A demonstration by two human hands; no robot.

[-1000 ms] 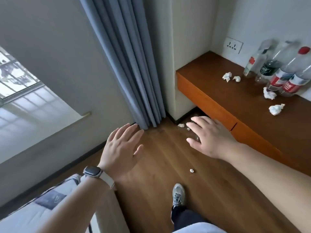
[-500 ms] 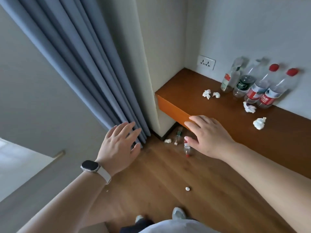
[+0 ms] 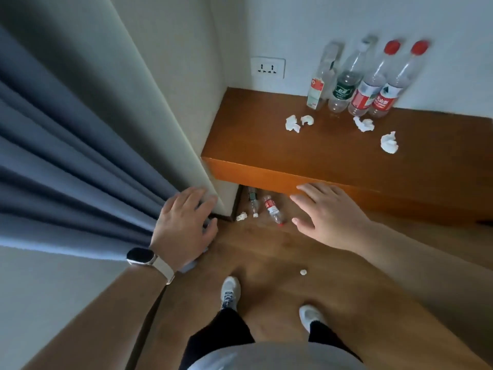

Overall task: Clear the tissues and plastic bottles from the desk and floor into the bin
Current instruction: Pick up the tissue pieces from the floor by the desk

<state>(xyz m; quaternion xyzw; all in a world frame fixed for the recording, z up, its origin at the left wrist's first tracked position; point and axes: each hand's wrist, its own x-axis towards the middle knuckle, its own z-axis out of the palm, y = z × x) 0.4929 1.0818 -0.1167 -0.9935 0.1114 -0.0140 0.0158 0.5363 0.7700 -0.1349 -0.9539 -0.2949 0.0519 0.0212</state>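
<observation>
The left hand (image 3: 184,225) and right hand (image 3: 328,220) are empty, fingers spread. The red-labelled bottle (image 3: 272,209) lies on the floor below the counter (image 3: 266,177) edge, long axis far-to-near, cap nearward, nearer the right hand.

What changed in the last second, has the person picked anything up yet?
Nothing was picked up. The person stepped closer to the desk, so the two floor bottles beneath it now show clearly. The left hand and right hand stay open and empty, held forward. The four desk bottles and the tissues have not moved.
</observation>
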